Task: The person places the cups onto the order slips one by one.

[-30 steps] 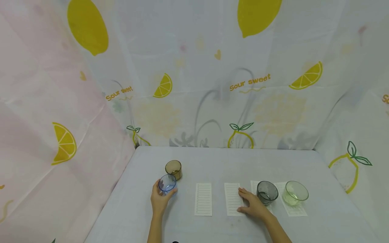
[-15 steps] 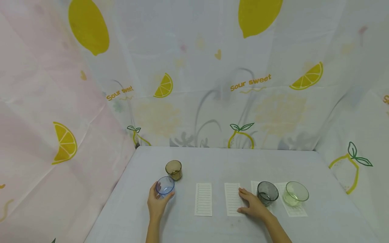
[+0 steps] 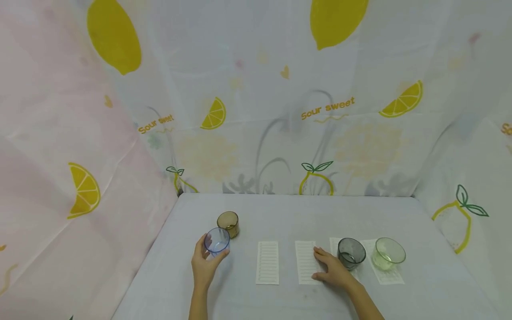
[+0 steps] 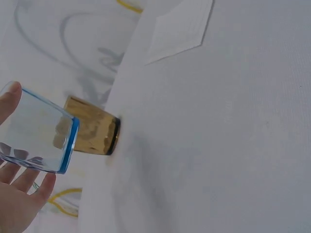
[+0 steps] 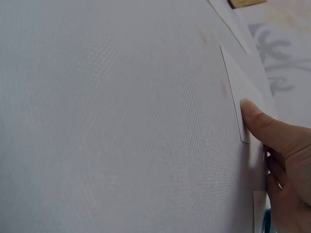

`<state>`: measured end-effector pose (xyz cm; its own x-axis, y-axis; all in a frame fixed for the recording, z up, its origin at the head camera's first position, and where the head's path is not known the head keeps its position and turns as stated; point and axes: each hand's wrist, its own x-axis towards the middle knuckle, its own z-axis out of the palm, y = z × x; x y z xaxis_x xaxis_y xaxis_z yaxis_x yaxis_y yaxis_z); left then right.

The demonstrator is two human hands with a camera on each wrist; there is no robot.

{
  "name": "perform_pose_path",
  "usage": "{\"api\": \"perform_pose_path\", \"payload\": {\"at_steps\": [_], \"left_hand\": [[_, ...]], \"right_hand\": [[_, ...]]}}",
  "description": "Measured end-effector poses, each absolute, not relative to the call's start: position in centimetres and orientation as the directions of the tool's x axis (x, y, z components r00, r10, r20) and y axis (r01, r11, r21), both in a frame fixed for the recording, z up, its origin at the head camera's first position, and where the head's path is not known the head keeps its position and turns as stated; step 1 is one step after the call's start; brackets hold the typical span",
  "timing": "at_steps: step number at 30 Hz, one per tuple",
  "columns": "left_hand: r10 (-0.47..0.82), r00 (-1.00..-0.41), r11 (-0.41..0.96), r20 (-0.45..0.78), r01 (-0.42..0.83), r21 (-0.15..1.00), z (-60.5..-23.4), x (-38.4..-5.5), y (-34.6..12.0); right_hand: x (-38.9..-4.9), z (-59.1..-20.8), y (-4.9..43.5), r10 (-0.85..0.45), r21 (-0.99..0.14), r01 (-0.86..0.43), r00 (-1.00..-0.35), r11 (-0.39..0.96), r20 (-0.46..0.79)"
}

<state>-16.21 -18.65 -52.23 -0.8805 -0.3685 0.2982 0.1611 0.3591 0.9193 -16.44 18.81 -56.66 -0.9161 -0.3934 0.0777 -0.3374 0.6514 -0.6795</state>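
My left hand (image 3: 204,265) grips a clear blue glass cup (image 3: 217,242) round its side, thumb opposite the fingers. In the left wrist view the blue cup (image 4: 41,128) hangs tilted, its thick base off the white cloth. Just behind it stands an amber glass cup (image 3: 229,221), partly overlapped by the blue one in the head view. My right hand (image 3: 336,271) rests at the right edge of a lined paper slip (image 3: 306,262), holding no cup. The right wrist view shows its thumb (image 5: 257,119) lying extended over that slip, while other fingers are partly hidden.
Another lined slip (image 3: 267,263) lies between the hands. To the right, a smoky grey glass cup (image 3: 352,254) and a pale green glass cup (image 3: 389,254) each stand on a slip, the grey one close beside my right hand. Lemon-print cloth (image 3: 260,155) walls the table.
My left hand, still holding the blue cup, has shifted a little left, and the cup has risen slightly over the last half second. The right hand and the other cups stay put.
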Motion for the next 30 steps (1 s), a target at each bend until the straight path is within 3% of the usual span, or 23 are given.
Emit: {"api": "perform_pose_path", "payload": {"at_steps": [7, 30], "left_hand": [[-0.336, -0.871, 0.350, 0.357, 0.237, 0.906, -48.8, -15.3, -17.5], [-0.245, -0.891, 0.247, 0.382, 0.323, 0.914, -49.2, -15.7, -14.3]], "right_hand": [[-16.5, -56.7, 18.8, -0.396, -0.680, -0.340, -0.915, 0.650, 0.079], [-16.3, -56.4, 18.6, -0.378, -0.691, -0.317, -0.923, 0.649, 0.069]]}}
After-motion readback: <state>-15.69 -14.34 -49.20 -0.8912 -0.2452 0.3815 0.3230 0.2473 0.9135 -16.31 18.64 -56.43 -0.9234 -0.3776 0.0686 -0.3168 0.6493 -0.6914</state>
